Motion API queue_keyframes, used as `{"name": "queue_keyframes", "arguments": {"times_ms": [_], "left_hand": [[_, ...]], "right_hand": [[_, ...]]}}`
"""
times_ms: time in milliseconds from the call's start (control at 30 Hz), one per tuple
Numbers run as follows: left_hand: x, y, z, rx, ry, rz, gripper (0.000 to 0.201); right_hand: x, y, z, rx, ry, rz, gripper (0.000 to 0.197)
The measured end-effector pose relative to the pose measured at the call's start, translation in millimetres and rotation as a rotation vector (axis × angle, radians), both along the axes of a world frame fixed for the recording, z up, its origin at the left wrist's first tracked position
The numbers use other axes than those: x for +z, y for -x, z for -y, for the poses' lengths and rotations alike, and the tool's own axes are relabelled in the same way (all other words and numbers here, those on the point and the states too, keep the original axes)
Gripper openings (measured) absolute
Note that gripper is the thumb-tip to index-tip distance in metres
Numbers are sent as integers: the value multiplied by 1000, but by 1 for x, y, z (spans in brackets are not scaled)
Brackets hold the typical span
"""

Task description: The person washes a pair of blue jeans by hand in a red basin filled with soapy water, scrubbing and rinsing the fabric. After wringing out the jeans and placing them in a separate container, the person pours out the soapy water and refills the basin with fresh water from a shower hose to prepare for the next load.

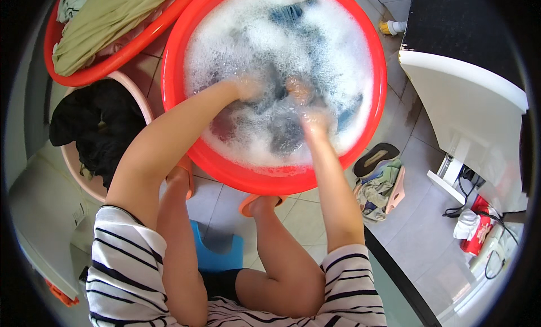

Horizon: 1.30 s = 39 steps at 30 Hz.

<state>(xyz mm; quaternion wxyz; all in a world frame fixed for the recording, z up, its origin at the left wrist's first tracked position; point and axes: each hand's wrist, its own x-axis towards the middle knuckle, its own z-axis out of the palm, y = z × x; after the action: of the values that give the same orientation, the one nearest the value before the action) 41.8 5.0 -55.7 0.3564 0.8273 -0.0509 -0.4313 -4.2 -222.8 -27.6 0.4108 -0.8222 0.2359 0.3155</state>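
A large red basin is full of white suds and soaking clothes. My left hand reaches into the water near the middle, its fingers smeared and sunk in foam. To its right my right hand is also partly under, blurred by splashing. Skin shows through the foam between the two hands; I cannot tell which hand it belongs to. Dark, wet cloth lies just below and between them. Blue denim-like cloth breaks the surface at the far side. Whether either hand grips cloth is hidden.
A red tub with yellow-green cloth stands far left. Below it, a pink basin holds black clothing. On the right are shoes with crumpled cloth, a white cabinet, cables and a red packet. A blue stool is under me.
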Motion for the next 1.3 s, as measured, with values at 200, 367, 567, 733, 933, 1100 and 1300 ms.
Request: {"name": "queue_keyframes", "arguments": {"times_ms": [200, 367, 567, 733, 933, 1100, 1300], "left_hand": [[46, 11, -17, 313, 86, 459, 54], [54, 21, -35, 29, 105, 552, 71], [88, 29, -36, 463, 854, -116, 68], [159, 38, -62, 432, 878, 273, 41], [141, 33, -47, 43, -78, 849, 69], [75, 55, -6, -229, -287, 752, 64], [5, 13, 6, -357, -293, 97, 50]], "right_hand": [[157, 10, -7, -704, -1037, 66, 41], [235, 43, -12, -674, -617, 551, 48], [270, 48, 0, -427, -896, 688, 56], [241, 35, 21, -319, -426, 390, 60], [133, 26, 5, 247, 169, 330, 28], [66, 24, -36, 446, 518, 342, 45], [11, -9, -34, 276, 612, 320, 40]]}}
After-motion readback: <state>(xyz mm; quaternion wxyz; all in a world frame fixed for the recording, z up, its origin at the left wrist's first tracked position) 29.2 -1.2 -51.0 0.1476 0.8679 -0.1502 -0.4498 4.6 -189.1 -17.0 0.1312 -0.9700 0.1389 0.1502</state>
